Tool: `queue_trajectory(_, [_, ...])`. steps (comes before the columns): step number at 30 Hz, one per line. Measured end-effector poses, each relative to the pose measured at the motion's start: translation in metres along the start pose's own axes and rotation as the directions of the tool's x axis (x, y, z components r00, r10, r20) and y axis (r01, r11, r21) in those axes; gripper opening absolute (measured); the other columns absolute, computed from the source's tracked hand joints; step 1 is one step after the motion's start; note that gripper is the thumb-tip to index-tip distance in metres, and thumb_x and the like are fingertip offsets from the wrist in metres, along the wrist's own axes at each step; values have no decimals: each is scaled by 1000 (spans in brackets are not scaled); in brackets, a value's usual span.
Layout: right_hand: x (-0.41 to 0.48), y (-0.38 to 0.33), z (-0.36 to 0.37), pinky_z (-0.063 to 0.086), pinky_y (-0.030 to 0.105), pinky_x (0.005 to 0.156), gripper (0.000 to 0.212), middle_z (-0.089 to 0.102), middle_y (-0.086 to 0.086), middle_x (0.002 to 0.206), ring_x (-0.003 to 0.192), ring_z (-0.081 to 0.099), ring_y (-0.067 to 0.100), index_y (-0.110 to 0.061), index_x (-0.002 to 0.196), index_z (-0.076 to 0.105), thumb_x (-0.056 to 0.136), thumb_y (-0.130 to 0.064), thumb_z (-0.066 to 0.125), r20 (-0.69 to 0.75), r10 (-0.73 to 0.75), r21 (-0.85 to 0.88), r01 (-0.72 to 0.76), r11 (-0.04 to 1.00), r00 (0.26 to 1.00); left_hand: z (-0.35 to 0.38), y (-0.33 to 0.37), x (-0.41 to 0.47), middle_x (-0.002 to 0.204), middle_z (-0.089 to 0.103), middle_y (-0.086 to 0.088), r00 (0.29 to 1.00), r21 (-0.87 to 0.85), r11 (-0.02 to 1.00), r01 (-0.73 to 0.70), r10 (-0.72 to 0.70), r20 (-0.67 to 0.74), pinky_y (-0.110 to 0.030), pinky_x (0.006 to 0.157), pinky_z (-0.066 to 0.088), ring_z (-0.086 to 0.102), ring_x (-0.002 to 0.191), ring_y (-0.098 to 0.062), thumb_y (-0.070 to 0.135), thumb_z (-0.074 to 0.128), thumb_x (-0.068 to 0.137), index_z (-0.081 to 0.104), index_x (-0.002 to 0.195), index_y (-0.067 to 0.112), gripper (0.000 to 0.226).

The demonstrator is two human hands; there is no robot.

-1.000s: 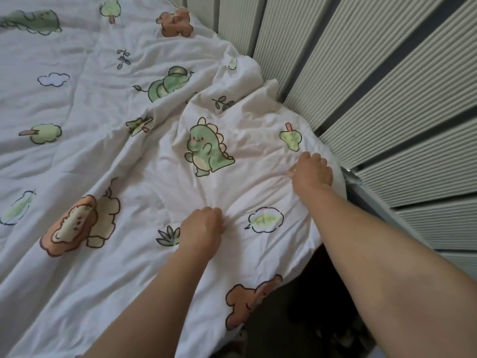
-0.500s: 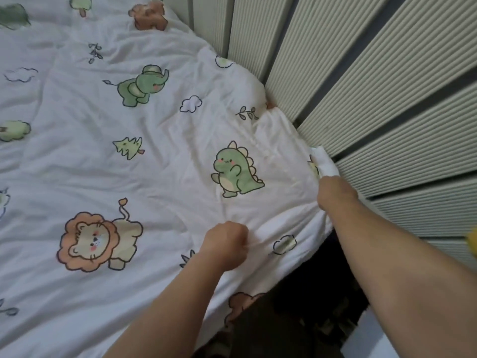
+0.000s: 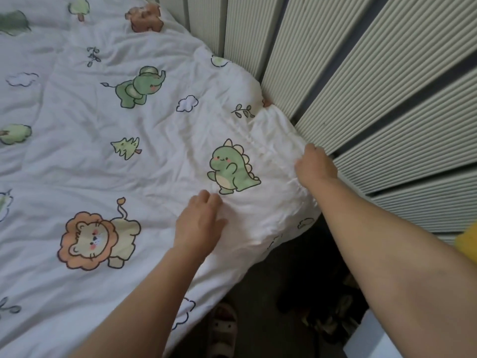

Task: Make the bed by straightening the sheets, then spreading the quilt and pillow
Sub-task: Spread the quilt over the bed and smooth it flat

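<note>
Spreading the quilt [image 3: 129, 177] is the step you are on. It lies opened out with its printed side up, one corner pushed against the ribbed wall panel [image 3: 361, 104] and its near edge hanging toward the floor [image 3: 258, 293].

Your left hand [image 3: 198, 223] rests flat on the cloth just below the dinosaur print [image 3: 232, 169]. Its fingers [image 3: 206, 200] are straight and spread, pressing and holding nothing. Your right hand [image 3: 316, 165] is on the corner, touching the wall panel, with its fingers bent down over the edge. I cannot tell whether they pinch the cloth or only push it into the gap, because the hand hides their ends.

Creases run from that corner toward the lion print [image 3: 98, 241], and the cloth bunches around your right wrist, so this corner looks only partly settled.

The next move probably calls for keeping your left palm down as an anchor. Meanwhile your right hand draws the corner square to the wall and smooths the folds outward.

No pillow is in view, so that part is likely yet to be done.
</note>
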State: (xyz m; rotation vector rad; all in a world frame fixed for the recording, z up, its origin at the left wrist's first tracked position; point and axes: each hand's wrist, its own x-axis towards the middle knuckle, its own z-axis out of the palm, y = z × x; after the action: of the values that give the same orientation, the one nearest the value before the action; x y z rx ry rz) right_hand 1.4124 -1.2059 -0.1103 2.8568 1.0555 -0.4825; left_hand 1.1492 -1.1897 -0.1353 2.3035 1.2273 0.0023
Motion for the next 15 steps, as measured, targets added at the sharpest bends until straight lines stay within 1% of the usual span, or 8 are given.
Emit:
queue_trajectory(2, [6,-11,4,42,42,94,46,43,15,137,122,48,35,-8,136,39,99,-33,48,7,9,65,-9,998,1000,1,-10,1,109,52,-6,999,33,999,33,-33,-3,-35,71,41,48,104,-28,30,69,81,55,112,13,39])
queue_trajectory(3, [9,-15,9,42,42,93,47,44,15,136,121,48,35,-8,135,41,97,-34,51,27,5,59,-6,998,1000,3,-12,2,107,53,-7,999,52,998,44,-45,19,-36,72,41,49,102,-29,29,68,81,56,110,11,37])
queue_trajectory(5, [12,-20,16,43,40,90,37,49,16,130,117,51,35,-8,126,49,96,-29,53,48,-4,13,3,1000,999,11,-13,3,101,56,-6,997,106,993,59,-64,44,-35,70,39,51,99,-29,25,63,85,57,102,12,22])
queue_trajectory(7, [15,-21,20,44,37,86,26,55,17,124,112,55,35,-6,120,54,96,-16,50,45,-14,-52,16,999,999,16,-12,3,97,57,-5,995,138,988,74,-82,52,-33,66,34,52,97,-28,19,56,89,55,95,13,8])
queue_trajectory(8, [16,-20,21,45,38,86,26,56,17,123,112,55,35,-5,120,56,96,-11,48,40,-18,-88,22,996,999,17,-11,3,96,58,-5,995,124,989,83,-89,44,-32,65,32,52,95,-28,17,54,89,53,93,14,4])
queue_trajectory(11, [19,-5,18,47,40,91,29,57,18,125,115,56,36,-3,121,58,95,-7,47,6,19,-169,-18,985,1000,17,-4,0,96,58,-4,997,53,996,68,-69,24,-31,65,30,51,93,-26,15,50,90,49,88,17,3])
queue_trajectory(13, [16,8,18,47,40,92,29,57,18,127,117,55,35,-2,122,59,95,-6,47,24,73,-212,-66,975,997,17,4,-4,99,57,-3,997,64,997,31,-35,71,-30,66,31,51,96,-25,16,48,92,46,89,19,5])
queue_trajectory(15, [14,13,20,48,41,92,29,57,18,127,117,56,35,-2,122,58,96,-5,46,42,88,-231,-76,970,995,18,7,-5,103,57,-2,994,65,997,30,-37,103,-30,69,32,51,99,-24,18,48,93,49,93,19,2])
